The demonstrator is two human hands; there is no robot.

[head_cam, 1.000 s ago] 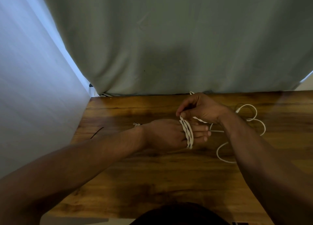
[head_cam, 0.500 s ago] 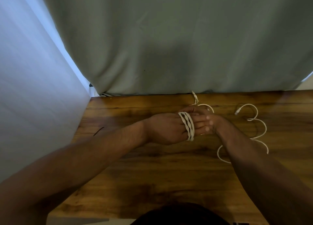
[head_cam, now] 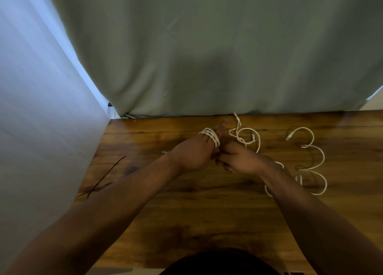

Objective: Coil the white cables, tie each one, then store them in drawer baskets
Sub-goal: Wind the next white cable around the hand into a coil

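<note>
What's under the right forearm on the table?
Loose loops of white cable run beneath the right forearm, showing on either side of it on the wooden table. How the loops join underneath is covered by the arm.

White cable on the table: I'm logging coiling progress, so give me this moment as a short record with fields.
coil: several turns of white cable wound around the left hand
right hand: closed, meeting the left hand beside the coil
loose cable: looping on the wooden table, to the right
ties: dark thin ties lying at the table's left edge
drawer baskets: not in view
</note>
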